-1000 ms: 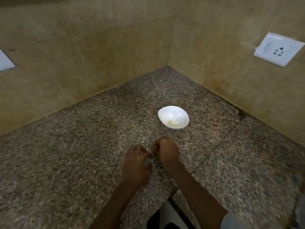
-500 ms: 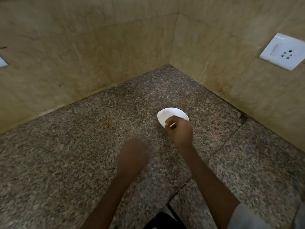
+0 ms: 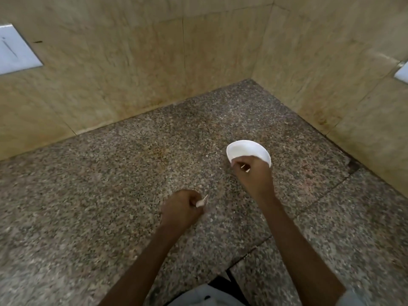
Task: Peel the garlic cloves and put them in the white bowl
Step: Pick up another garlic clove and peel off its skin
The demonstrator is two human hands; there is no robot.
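The white bowl (image 3: 245, 149) stands on the speckled granite counter (image 3: 110, 195), right of centre. My right hand (image 3: 251, 173) hovers over the bowl's near rim with its fingers curled, and a small pale bit of garlic (image 3: 245, 168) shows between them; the hand hides the bowl's inside. My left hand (image 3: 180, 208) is nearer to me and to the left, fingers curled round a whitish garlic clove (image 3: 201, 202) whose thin tip sticks out to the right. The two hands are apart.
Beige tiled walls meet in a corner (image 3: 254, 80) behind the bowl. A white switch plate (image 3: 13, 49) is on the left wall, another white plate (image 3: 403, 71) at the right edge. The counter's front edge (image 3: 223, 272) runs just before my body.
The hands, together a second ago, have parted. My right hand reached forward to the bowl and stays over its near rim. My left hand stayed back, and a clove now shows in it.
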